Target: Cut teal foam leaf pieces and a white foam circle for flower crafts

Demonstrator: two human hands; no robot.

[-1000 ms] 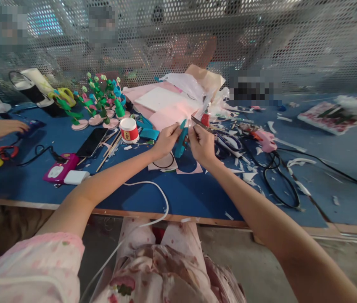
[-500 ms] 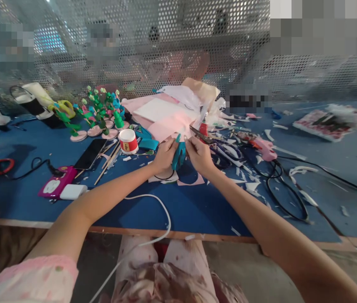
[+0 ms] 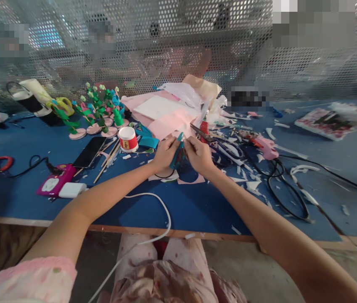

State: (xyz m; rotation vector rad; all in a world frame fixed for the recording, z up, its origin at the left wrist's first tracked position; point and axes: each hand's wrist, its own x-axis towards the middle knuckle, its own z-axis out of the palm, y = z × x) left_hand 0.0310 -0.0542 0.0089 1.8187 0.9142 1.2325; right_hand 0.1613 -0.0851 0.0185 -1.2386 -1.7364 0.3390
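Between my hands, above the table, is a curled teal strip [image 3: 177, 156] of paper or thin foam. My left hand [image 3: 165, 154] is closed, pinching the strip's left side with thumb and fingers. Pressed in a pinch at the strip's upper right edge is my right hand [image 3: 199, 155]. Dark-handled scissors [image 3: 202, 134] lie just beyond the right hand. More teal strips [image 3: 148, 142] rest left of the hands, beside a white tub with a red label [image 3: 128, 139]. Cut pink scraps [image 3: 191, 176] lie beneath the hands.
Small green plant models [image 3: 98, 109] on pink discs stand at back left. Nearby are a phone [image 3: 90, 152], wooden sticks [image 3: 107, 160] and a magenta power box [image 3: 56, 181]. At right sit a pink glue gun [image 3: 266, 147], its black cord and white scraps. A white cable [image 3: 162, 204] crosses the front edge.
The teal strip has tilted and now shows a narrower side between my hands. Both hands stay in nearly the same place, with fingers shifted slightly.
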